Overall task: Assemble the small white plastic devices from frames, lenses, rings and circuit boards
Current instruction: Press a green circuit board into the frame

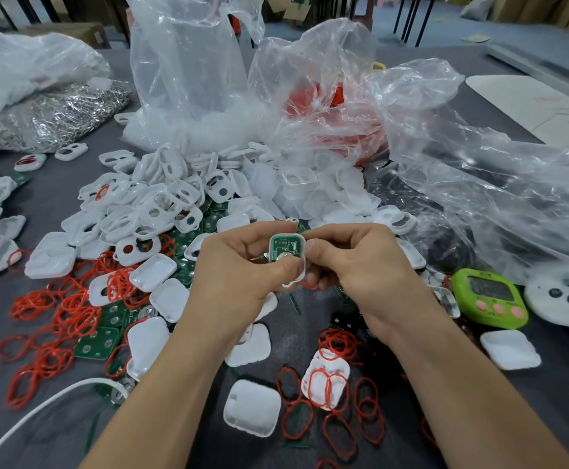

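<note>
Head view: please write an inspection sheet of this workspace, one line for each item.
Surface: grey table, largely covered by parts.
Job's things: pile of white frames, loose red rings, green circuit boards; a half-built device with a board in its frame.
Clutter: clear plastic bags, green timer, bag of silver metal pieces.
Hands: left hand and right hand both pinch the half-built device above the table.
Cables: one white cable at the near left edge.
Surroundings: cardboard boxes behind the table.

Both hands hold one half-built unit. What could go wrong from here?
1. The circuit board sits in the white frame, pressed by the left hand and held by the right hand; uneven pressure could seat it tilted.
2. A red ring hangs loose below the frame; it could slip out or get pinched.
</note>
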{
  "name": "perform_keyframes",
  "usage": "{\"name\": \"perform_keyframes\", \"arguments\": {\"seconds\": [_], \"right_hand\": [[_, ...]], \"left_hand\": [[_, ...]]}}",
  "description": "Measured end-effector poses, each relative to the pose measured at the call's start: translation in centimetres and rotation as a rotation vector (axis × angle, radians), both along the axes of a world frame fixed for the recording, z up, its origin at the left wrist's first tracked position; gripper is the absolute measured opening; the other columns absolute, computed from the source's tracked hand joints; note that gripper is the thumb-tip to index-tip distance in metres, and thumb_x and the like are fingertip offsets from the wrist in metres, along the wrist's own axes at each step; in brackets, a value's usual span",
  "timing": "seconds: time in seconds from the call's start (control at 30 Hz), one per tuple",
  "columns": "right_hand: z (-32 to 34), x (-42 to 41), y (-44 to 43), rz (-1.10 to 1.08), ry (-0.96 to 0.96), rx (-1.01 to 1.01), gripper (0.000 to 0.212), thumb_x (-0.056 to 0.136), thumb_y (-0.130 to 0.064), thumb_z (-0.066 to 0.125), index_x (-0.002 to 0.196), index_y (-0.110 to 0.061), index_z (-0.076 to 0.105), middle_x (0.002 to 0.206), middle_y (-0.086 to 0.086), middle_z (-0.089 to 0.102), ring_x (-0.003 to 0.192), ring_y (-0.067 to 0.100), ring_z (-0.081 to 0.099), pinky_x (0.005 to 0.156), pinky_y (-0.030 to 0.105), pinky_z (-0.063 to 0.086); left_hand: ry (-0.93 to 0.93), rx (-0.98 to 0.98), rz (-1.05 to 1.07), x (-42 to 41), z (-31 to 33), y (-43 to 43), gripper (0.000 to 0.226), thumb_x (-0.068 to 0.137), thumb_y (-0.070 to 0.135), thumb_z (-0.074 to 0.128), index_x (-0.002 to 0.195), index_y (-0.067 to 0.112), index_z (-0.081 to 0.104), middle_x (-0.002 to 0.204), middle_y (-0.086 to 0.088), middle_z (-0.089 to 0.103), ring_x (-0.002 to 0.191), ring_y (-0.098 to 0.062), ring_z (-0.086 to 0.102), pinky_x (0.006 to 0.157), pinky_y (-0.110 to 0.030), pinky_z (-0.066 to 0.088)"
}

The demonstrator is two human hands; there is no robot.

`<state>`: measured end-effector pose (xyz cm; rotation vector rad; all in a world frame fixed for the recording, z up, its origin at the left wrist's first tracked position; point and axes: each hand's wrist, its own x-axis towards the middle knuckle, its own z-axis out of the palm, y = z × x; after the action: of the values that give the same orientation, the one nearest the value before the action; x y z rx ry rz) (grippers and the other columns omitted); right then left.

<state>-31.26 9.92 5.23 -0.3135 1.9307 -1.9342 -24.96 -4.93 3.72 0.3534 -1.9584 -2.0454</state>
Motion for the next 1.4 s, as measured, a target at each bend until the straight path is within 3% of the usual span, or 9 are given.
{"name": "perform_keyframes", "arguments": {"seconds": [0.1, 0.3, 0.43, 0.87, 1.03, 1.2, 1.4], "right_hand": [[0.02, 0.01, 0.0, -0.003, 0.002, -0.002, 0.014, 0.093, 0.003, 0.068, 0.091, -0.005, 0.08, 0.062, 0.018, 0.068, 0.051, 0.021, 0.058, 0.05, 0.025, 0.048], [0.07, 0.08, -0.21, -0.016, 0.008, -0.005, 0.017, 0.095, 0.0, 0.067, 0.088, -0.008, 0.08, 0.064, 0.016, 0.07, 0.051, 0.019, 0.058, 0.051, 0.025, 0.051], [0.16, 0.17, -0.15, -0.02, 0.015, 0.002, 0.015, 0.095, 0.0, 0.067, 0.09, -0.006, 0.08, 0.067, 0.02, 0.071, 0.053, 0.02, 0.058, 0.053, 0.027, 0.051], [0.26, 0.37, -0.11, 0.015, 0.051, 0.075, 0.016, 0.086, 0.001, 0.076, 0.084, -0.014, 0.08, 0.063, 0.008, 0.071, 0.054, 0.015, 0.061, 0.053, 0.022, 0.051], [0.08, 0.37, -0.28, -0.026, 0.062, 0.108, 0.014, 0.084, -0.006, 0.08, 0.079, -0.018, 0.08, 0.06, 0.003, 0.07, 0.054, 0.015, 0.063, 0.054, 0.022, 0.051], [0.17, 0.33, -0.3, -0.035, 0.04, 0.087, 0.015, 0.082, -0.003, 0.08, 0.076, -0.017, 0.08, 0.06, 0.003, 0.07, 0.053, 0.017, 0.062, 0.051, 0.02, 0.049], [0.23, 0.35, -0.34, -0.038, 0.023, 0.076, 0.013, 0.085, -0.002, 0.079, 0.079, -0.015, 0.079, 0.06, 0.005, 0.069, 0.053, 0.017, 0.06, 0.049, 0.019, 0.046]], "left_hand": [[0.001, -0.015, -0.004, -0.01, -0.06, -0.01, 0.04, 0.066, 0.008, 0.083, 0.103, 0.024, 0.081, 0.092, -0.008, 0.08, 0.079, -0.032, 0.075, 0.08, -0.053, 0.063], [-0.034, 0.05, -0.037, 0.22, 0.56, -0.35, 0.025, 0.084, 0.011, 0.079, 0.106, 0.021, 0.081, 0.093, -0.007, 0.081, 0.081, -0.02, 0.078, 0.066, -0.026, 0.06], [-0.062, 0.136, -0.05, 0.26, 0.76, -0.47, 0.026, 0.095, -0.003, 0.064, 0.109, 0.013, 0.078, 0.093, -0.011, 0.08, 0.079, -0.022, 0.078, 0.064, -0.025, 0.06], [-0.027, 0.025, -0.01, 0.21, 0.57, -0.41, 0.027, 0.092, 0.001, 0.07, 0.1, 0.024, 0.082, 0.087, -0.005, 0.081, 0.075, -0.017, 0.077, 0.058, -0.021, 0.057], [-0.035, -0.007, -0.043, 0.35, 0.4, -0.5, 0.025, 0.091, 0.006, 0.073, 0.107, 0.023, 0.081, 0.091, -0.003, 0.081, 0.084, -0.018, 0.078, 0.066, -0.027, 0.061], [-0.039, 0.041, -0.093, 0.34, 0.36, -0.73, 0.031, 0.091, -0.003, 0.07, 0.116, 0.013, 0.077, 0.097, -0.007, 0.081, 0.088, -0.025, 0.078, 0.074, -0.035, 0.065], [-0.037, 0.074, -0.091, 0.31, 0.46, -0.53, 0.027, 0.094, -0.001, 0.068, 0.118, 0.009, 0.076, 0.095, -0.009, 0.081, 0.083, -0.022, 0.078, 0.062, -0.023, 0.059]]}}
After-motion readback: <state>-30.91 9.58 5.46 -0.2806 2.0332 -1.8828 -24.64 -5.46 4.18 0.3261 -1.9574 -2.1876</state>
